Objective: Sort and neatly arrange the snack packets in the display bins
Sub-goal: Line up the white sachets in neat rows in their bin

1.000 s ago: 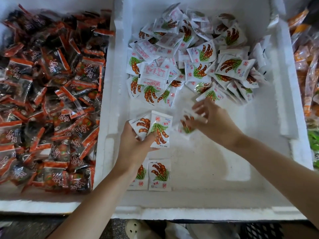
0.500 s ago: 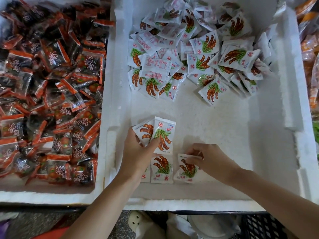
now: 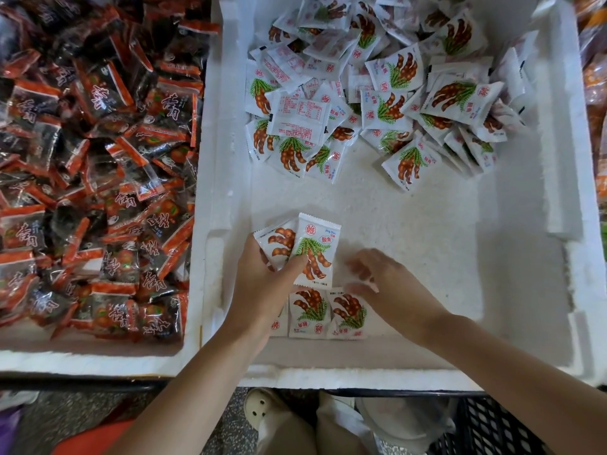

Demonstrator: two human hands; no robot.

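A white foam bin (image 3: 368,377) holds white tamarind snack packets. Several lie in a loose pile (image 3: 377,90) at its far end. My left hand (image 3: 262,284) grips two held packets (image 3: 305,251), fanned upright near the bin's left wall. Below them a row of packets (image 3: 328,313) lies flat along the near wall; the leftmost is partly hidden by my left wrist. My right hand (image 3: 391,287) hovers just right of that row, fingers relaxed and blurred, holding nothing.
A second foam bin (image 3: 92,361) on the left is full of red and black packets (image 3: 95,165). Orange packets (image 3: 596,93) show at the right edge. A black crate (image 3: 492,428) and my shoes (image 3: 266,412) are below the bins.
My right hand carried one packet from the pile to the near row, laid it beside the others and let go. My left hand has kept its two packets.
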